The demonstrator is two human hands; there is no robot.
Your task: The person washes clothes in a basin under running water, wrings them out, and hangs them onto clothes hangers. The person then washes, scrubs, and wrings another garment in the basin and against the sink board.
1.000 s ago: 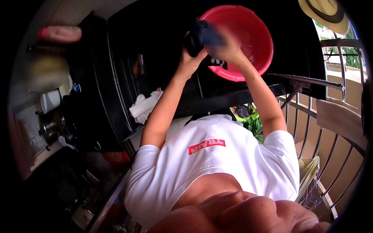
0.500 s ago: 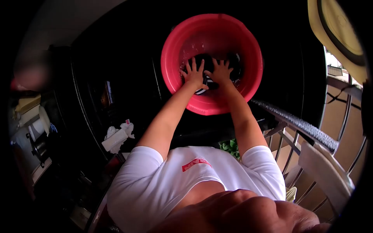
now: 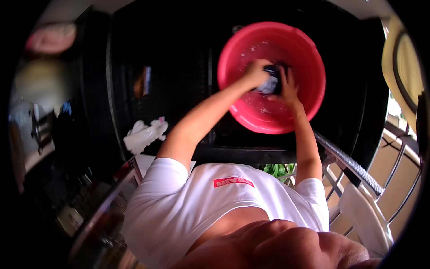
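Note:
A red basin (image 3: 226, 67) with water in it stands on a dark surface. Inside it, a bunched dark cloth (image 3: 272, 80) with a greyish patch lies between my two hands. My left hand (image 3: 257, 73) is closed on the cloth's left side, its fingers partly blurred. On the right side, my right hand (image 3: 287, 88) presses against the cloth with fingers spread and the thumb pointing left. The underside of the cloth is hidden.
White crumpled plastic (image 3: 145, 136) lies to the left of my left arm. Metal railings (image 3: 396, 166) with a pale cloth (image 3: 365, 219) are at the right, below a straw hat (image 3: 405, 67). Green leaves (image 3: 277, 170) show beyond my shirt.
The dark cloth was held at the basin's left edge, then spread under both open palms in the basin. Now it is bunched up between my hands, and my left hand has closed on it.

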